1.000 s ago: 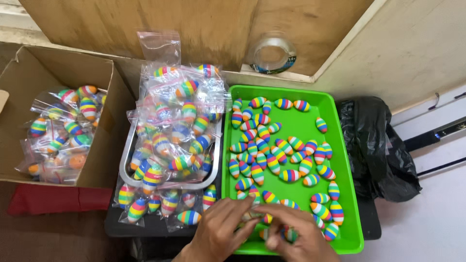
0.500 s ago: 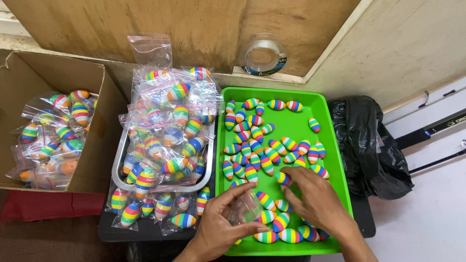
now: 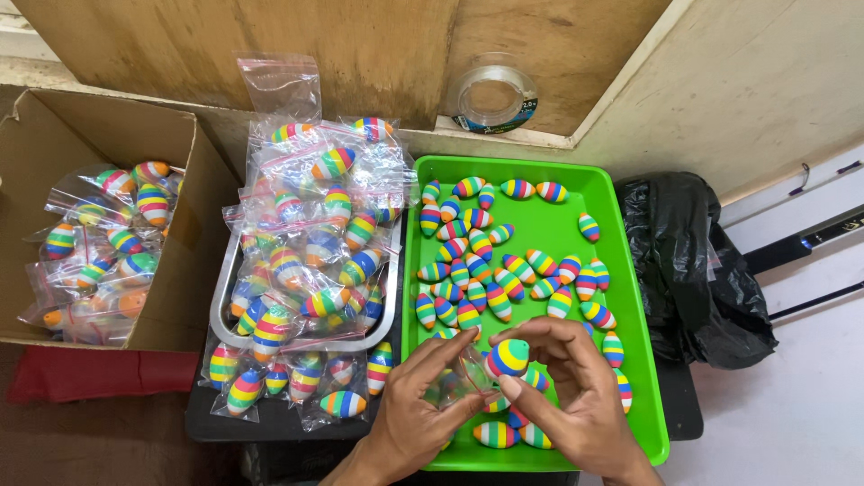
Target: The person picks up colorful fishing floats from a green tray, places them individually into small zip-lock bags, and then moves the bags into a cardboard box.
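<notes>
While pinching a striped float [image 3: 508, 357] between right hand [image 3: 576, 396] fingertips over the near end of the green tray [image 3: 630, 270]; left hand [image 3: 423, 409] nipping a small clear bag [image 3: 459, 382] open; probably light, smooth, slippery; best gripped around the middle.

Plywood wall [image 3: 360, 54] behind, pale floor [image 3: 792, 423] right.

Rainbow-striped floats [image 3: 504, 270] banded in green, yellow, red, blue and white cover a bright green tray [image 3: 621, 270]. More of the same stripes show through clear bags [image 3: 315, 243] on a silver tray [image 3: 220, 315], beside a brown cardboard box [image 3: 180, 270] and a black bag [image 3: 693, 261].
</notes>
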